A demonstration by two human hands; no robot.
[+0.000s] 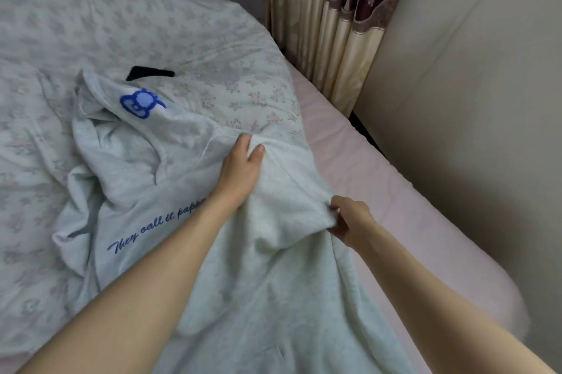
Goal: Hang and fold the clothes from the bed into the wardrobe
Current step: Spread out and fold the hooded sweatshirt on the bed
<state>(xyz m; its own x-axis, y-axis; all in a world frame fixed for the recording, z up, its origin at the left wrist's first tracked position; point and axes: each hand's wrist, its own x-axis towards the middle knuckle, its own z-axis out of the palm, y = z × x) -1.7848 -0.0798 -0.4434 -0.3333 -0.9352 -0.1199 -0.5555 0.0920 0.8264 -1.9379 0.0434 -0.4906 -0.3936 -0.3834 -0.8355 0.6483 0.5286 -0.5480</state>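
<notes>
The bed (359,167), with its floral quilt (152,24) and a pink sheet showing bare along the right edge, carries the one garment in hand: a pale hooded sweatshirt (258,297) spread from the middle of the quilt toward the viewer, blue script across its chest and a blue embroidered patch (141,103) on the hood. A small black item (150,72) lies just beyond the hood; what it is cannot be told. The left hand (240,167) pinches a bunch of fabric near the shoulder, thumb closed over it, and the right hand (349,218) clenches the sleeve's edge nearer the viewer. Each hand holds only a small gather, so a lift could let the body sag or twist, spoiling the fold, or drag the quilt's edge along.
</notes>
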